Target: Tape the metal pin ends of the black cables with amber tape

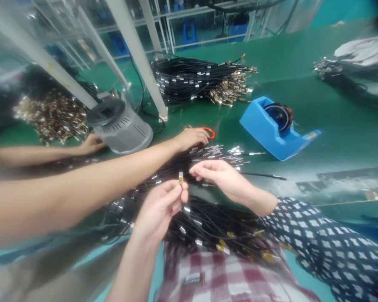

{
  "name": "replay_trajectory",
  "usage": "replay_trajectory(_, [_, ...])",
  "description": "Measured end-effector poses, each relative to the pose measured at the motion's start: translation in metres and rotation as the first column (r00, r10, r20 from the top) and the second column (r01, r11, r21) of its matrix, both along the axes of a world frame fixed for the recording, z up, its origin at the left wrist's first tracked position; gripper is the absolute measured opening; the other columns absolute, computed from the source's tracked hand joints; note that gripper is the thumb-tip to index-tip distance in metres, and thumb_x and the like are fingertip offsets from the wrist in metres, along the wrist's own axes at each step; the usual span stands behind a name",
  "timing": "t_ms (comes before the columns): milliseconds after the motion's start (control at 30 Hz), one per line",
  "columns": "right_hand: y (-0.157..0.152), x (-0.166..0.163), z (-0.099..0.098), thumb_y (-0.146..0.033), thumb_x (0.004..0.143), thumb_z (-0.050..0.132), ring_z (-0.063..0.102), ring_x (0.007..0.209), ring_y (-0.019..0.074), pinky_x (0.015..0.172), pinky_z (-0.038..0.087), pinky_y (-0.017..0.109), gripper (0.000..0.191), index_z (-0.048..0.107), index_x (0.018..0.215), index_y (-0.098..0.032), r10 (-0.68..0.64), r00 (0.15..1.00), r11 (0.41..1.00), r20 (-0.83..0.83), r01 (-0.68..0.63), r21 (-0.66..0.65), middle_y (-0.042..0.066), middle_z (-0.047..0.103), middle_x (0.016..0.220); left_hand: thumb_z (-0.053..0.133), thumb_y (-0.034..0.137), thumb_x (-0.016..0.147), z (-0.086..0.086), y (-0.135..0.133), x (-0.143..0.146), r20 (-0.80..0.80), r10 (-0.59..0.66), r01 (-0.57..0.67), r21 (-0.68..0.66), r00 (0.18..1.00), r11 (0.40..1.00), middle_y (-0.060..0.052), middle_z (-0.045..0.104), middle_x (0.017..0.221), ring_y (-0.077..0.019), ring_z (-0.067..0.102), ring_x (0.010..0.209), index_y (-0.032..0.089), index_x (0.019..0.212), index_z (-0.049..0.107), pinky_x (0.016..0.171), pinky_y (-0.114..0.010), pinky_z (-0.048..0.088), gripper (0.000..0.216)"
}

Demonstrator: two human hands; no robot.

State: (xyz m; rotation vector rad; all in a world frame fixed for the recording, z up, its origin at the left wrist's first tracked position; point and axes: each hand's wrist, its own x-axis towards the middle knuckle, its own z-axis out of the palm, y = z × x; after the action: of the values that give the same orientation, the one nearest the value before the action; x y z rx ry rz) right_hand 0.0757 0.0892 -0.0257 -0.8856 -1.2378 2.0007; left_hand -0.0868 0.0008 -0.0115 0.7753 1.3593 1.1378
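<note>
My left hand rises from the bottom centre and pinches a small metal connector on the end of a black cable. My right hand, in a dark dotted sleeve, hovers just right of that connector. Its fingers are curled together over the cable bundle, and what they hold is hidden. The bundle of black cables with silver and gold tips lies across my lap and the green table.
Another person's bare arm reaches in from the left, with a hand by red-handled scissors. That person's other hand rests beside a grey round machine. A blue tape dispenser stands on the right. More cable bundles lie behind, and white frame posts rise from the table.
</note>
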Motion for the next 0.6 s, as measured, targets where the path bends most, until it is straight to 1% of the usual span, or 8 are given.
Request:
replay_trajectory(100, [-0.002, 0.005, -0.001, -0.022, 0.081, 0.068, 0.057, 0.068, 0.0079, 0.068, 0.044, 0.022, 0.009, 0.073, 0.081, -0.015, -0.014, 1.0, 1.0, 0.01, 0.013, 0.028, 0.0, 0.07, 0.081, 0.071, 0.033, 0.08, 0.005, -0.001, 0.002, 0.098, -0.043, 0.047, -0.041, 0.994, 0.998, 0.0, 0.057, 0.063, -0.0042, 0.036, 0.048, 0.012, 0.081, 0.067, 0.046, -0.018, 0.024, 0.021])
replay_trajectory(200, [-0.006, 0.007, 0.001, -0.026, 0.08, 0.07, 0.058, 0.067, 0.0091, 0.071, 0.046, 0.024, 0.012, 0.072, 0.082, -0.014, -0.007, 0.998, 0.995, 0.055, 0.001, 0.101, 0.001, 0.07, 0.079, 0.073, 0.032, 0.078, 0.005, -0.001, 0.003, 0.136, -0.034, 0.041, -0.047, 0.99, 0.998, 0.0, 0.057, 0.063, -0.0041, 0.034, 0.048, 0.012, 0.08, 0.068, 0.047, -0.018, 0.023, 0.02])
replay_trajectory(267, [-0.008, 0.006, 0.003, -0.027, 0.078, 0.072, 0.06, 0.069, 0.011, 0.074, 0.048, 0.027, 0.016, 0.072, 0.086, -0.013, 0.032, 0.996, 0.986, 0.082, -0.045, 0.161, 0.003, 0.071, 0.081, 0.073, 0.031, 0.078, 0.005, -0.001, 0.004, 0.144, -0.025, 0.031, -0.041, 0.989, 0.999, 0.0, 0.058, 0.064, -0.0044, 0.035, 0.049, 0.011, 0.079, 0.068, 0.048, -0.018, 0.024, 0.02])
replay_trajectory(367, [-0.01, 0.002, 0.005, -0.027, 0.077, 0.073, 0.064, 0.075, 0.0137, 0.077, 0.049, 0.03, 0.022, 0.071, 0.094, -0.013, 0.102, 0.993, 0.97, 0.055, -0.112, 0.215, 0.004, 0.072, 0.085, 0.073, 0.032, 0.079, 0.005, -0.003, 0.005, 0.134, -0.028, 0.031, -0.021, 0.991, 0.999, 0.0, 0.058, 0.063, -0.0051, 0.035, 0.05, 0.012, 0.073, 0.067, 0.049, -0.018, 0.027, 0.021])
replay_trajectory(467, [-0.004, -0.001, 0.006, -0.025, 0.076, 0.074, 0.065, 0.075, 0.014, 0.077, 0.05, 0.03, 0.021, 0.071, 0.091, -0.012, 0.174, 0.985, 0.958, -0.001, -0.169, 0.233, 0.004, 0.071, 0.082, 0.072, 0.032, 0.08, 0.006, -0.005, 0.005, 0.122, -0.048, 0.05, -0.016, 0.991, 0.999, 0.0, 0.057, 0.061, -0.0059, 0.037, 0.051, 0.013, 0.069, 0.065, 0.05, -0.018, 0.028, 0.024])
replay_trajectory(533, [0.002, -0.002, 0.007, -0.021, 0.074, 0.075, 0.064, 0.075, 0.0139, 0.076, 0.051, 0.029, 0.014, 0.071, 0.084, -0.012, 0.23, 0.973, 0.93, -0.015, -0.215, 0.299, 0.003, 0.069, 0.08, 0.073, 0.032, 0.079, 0.008, -0.006, 0.005, 0.113, -0.064, 0.066, -0.021, 0.992, 0.998, 0.0, 0.057, 0.06, -0.0071, 0.041, 0.053, 0.013, 0.069, 0.066, 0.052, -0.018, 0.031, 0.023])
replay_trajectory(600, [0.007, -0.001, 0.009, -0.017, 0.074, 0.075, 0.063, 0.075, 0.0135, 0.074, 0.05, 0.028, 0.008, 0.07, 0.078, -0.012, 0.266, 0.964, 0.871, -0.008, -0.237, 0.429, 0.003, 0.067, 0.079, 0.073, 0.032, 0.079, 0.01, -0.007, 0.006, 0.093, -0.079, 0.08, -0.007, 0.993, 0.997, 0.0, 0.057, 0.059, -0.0082, 0.045, 0.055, 0.013, 0.07, 0.066, 0.054, -0.018, 0.032, 0.022])
